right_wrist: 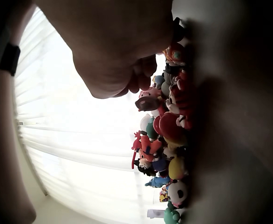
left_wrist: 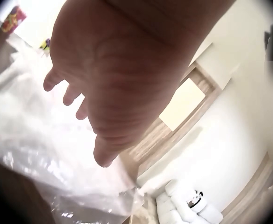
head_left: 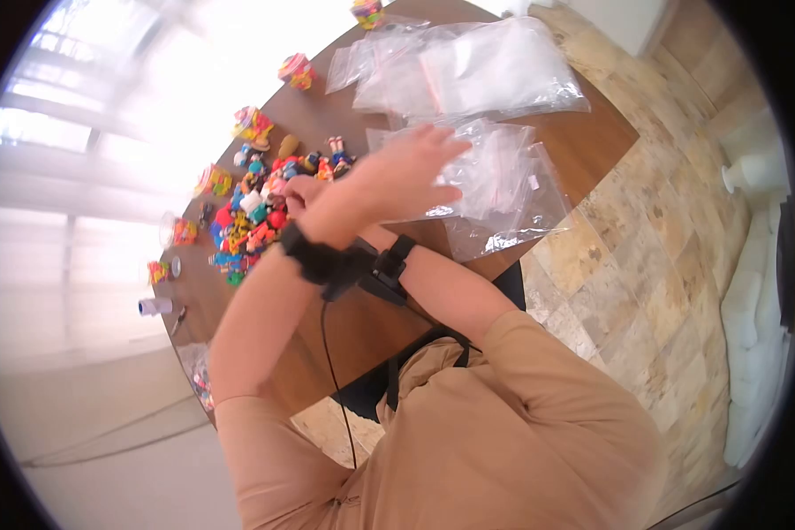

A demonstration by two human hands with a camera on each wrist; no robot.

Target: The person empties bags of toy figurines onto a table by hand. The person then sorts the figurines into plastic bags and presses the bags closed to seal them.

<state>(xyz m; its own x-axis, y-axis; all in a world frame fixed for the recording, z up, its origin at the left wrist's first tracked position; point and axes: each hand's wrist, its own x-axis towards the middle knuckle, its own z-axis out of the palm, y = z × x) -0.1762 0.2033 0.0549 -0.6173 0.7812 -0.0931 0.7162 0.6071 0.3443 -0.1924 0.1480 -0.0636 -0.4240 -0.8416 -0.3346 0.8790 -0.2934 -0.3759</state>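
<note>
My left hand (head_left: 406, 177) is held above clear plastic bags (head_left: 495, 172), fingers spread and touching nothing visible. In the left wrist view the left palm (left_wrist: 118, 79) hangs over the crinkled plastic (left_wrist: 43, 154). The forearms cross, the left above the right. My right hand (head_left: 305, 190) is at a pile of small colourful figures (head_left: 252, 208), partly hidden behind the left forearm. In the right wrist view the curled fingers of the right hand (right_wrist: 122, 56) lie just above a pink figure (right_wrist: 150, 93); whether they pinch anything cannot be made out.
Several small containers with colourful contents, one (head_left: 298, 71) among them, line the far edge of the wooden table (head_left: 327, 336). More large clear bags (head_left: 477, 66) lie at the back right. A pale cylinder (head_left: 155, 306) stands at the left edge, and a cable hangs from the wrist gear.
</note>
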